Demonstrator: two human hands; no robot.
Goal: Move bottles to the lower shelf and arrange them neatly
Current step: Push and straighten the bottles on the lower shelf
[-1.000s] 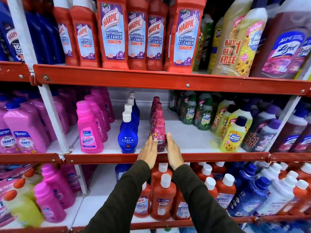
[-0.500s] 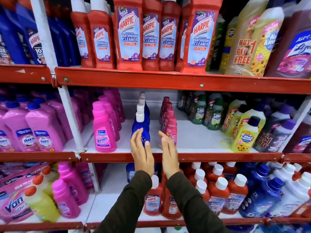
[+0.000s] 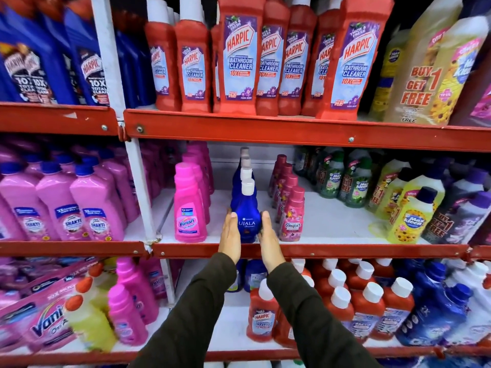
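Observation:
A blue Ujala bottle (image 3: 247,208) with a white cap stands at the front of a short row on the middle shelf (image 3: 345,251). My left hand (image 3: 230,236) lies flat against its left side and my right hand (image 3: 269,236) flat against its right side, fingers straight, palms facing each other. The bottle rests on the shelf between them. Right of it runs a row of small pink Comfort bottles (image 3: 292,219). To its left is a row of pink Vanish bottles (image 3: 188,211). On the lower shelf stand red Harpic bottles (image 3: 261,314) with white caps.
Tall red Harpic bathroom cleaner bottles (image 3: 239,57) fill the top shelf. Yellow Max Kleen bottles (image 3: 409,219) crowd the middle shelf's right end, with bare white shelf (image 3: 334,221) between them and the Comfort row. A white upright post (image 3: 138,181) separates the pink Shakti bottles (image 3: 95,208).
Both hands have left the front Comfort bottle and shifted left to either side of the blue Ujala bottle. The camera view has also shifted left.

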